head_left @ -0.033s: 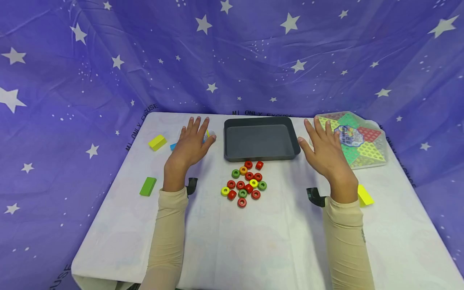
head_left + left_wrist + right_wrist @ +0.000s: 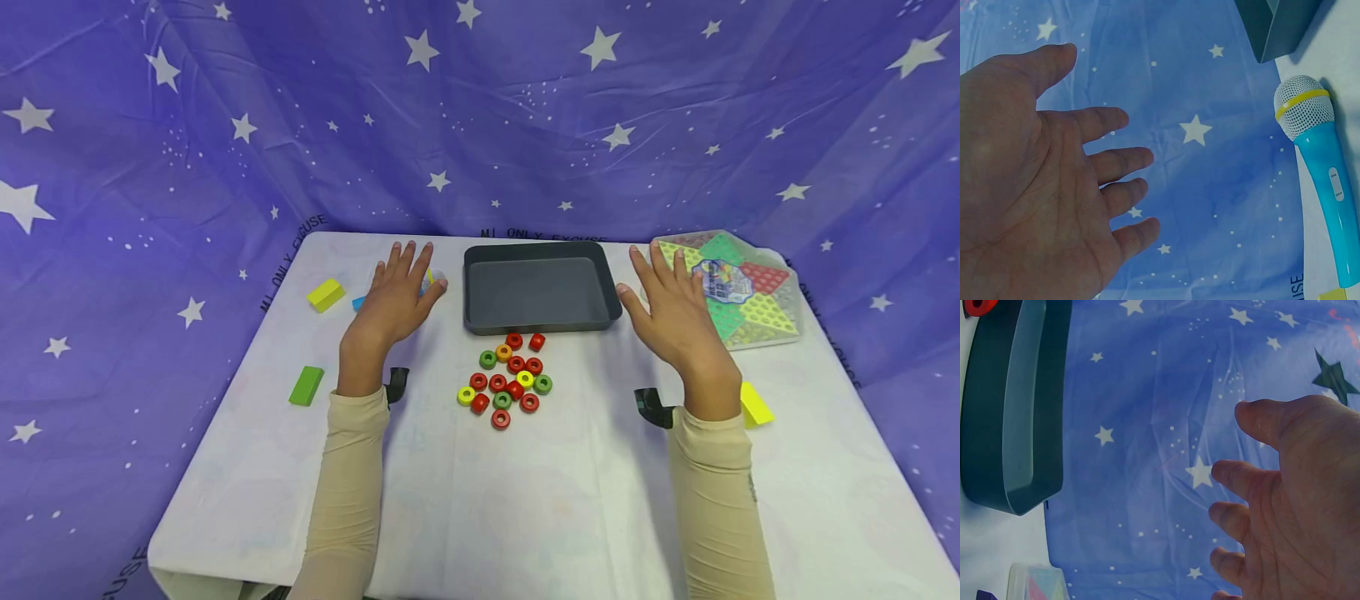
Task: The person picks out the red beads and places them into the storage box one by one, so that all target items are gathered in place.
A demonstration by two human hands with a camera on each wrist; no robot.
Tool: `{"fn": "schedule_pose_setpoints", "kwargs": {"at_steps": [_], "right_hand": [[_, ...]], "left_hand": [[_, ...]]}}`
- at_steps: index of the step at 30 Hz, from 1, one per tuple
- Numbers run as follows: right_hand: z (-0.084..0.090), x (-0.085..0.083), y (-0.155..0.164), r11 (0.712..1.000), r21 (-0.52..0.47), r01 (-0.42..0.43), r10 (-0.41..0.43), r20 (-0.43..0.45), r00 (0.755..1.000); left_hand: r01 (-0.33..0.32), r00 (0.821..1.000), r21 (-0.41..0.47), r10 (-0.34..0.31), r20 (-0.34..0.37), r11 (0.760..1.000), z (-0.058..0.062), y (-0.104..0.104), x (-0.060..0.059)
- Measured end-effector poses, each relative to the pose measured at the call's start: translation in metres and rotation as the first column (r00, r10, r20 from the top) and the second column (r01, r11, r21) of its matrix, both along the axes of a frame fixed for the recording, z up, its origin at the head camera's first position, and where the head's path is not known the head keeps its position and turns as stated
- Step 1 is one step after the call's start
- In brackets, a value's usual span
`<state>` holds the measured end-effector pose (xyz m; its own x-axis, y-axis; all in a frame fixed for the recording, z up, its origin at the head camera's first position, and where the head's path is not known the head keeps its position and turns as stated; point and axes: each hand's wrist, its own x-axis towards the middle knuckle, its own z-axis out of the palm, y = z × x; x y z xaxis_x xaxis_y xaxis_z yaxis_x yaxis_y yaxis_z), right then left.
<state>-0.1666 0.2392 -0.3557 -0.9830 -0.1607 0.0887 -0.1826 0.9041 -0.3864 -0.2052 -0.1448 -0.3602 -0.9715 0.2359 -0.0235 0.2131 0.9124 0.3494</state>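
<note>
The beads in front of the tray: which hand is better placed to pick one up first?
Probably the left hand, though only slightly. Both hands hover open beside the dark tray, holding nothing. The beads lie between them, a little nearer the left wrist than the right hand.

The tray [image 2: 538, 287] sits at the table's [image 2: 525, 500] far middle. Rings [image 2: 510, 379] lie just before it. Left of it lie a microphone [image 2: 431, 283] and two blocks [image 2: 326, 295]; right of it, the game box [image 2: 731, 287].
</note>
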Motion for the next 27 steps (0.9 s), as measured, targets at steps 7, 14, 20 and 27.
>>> {"fn": "schedule_pose_setpoints", "kwargs": {"at_steps": [7,14,20,27], "right_hand": [[0.001,0.0,0.002,1.0,0.002,-0.004,0.004,-0.005,1.0],[0.0,0.001,0.002,1.0,-0.005,-0.001,0.001,0.0,1.0],[0.002,0.006,0.002,1.0,-0.014,0.0,0.0,-0.005,1.0],[0.007,0.006,0.001,1.0,-0.01,-0.018,0.018,0.006,1.0]], "left_hand": [[0.003,1.0,0.002,-0.003,0.008,1.0,0.0,-0.002,-0.001],[0.016,1.0,0.033,-0.017,0.021,0.999,-0.001,-0.002,-0.002],[0.045,0.999,0.106,-0.045,-0.008,0.993,-0.005,0.007,-0.004],[0.051,0.997,0.248,-0.066,0.05,0.968,-0.029,0.018,-0.005]]}}
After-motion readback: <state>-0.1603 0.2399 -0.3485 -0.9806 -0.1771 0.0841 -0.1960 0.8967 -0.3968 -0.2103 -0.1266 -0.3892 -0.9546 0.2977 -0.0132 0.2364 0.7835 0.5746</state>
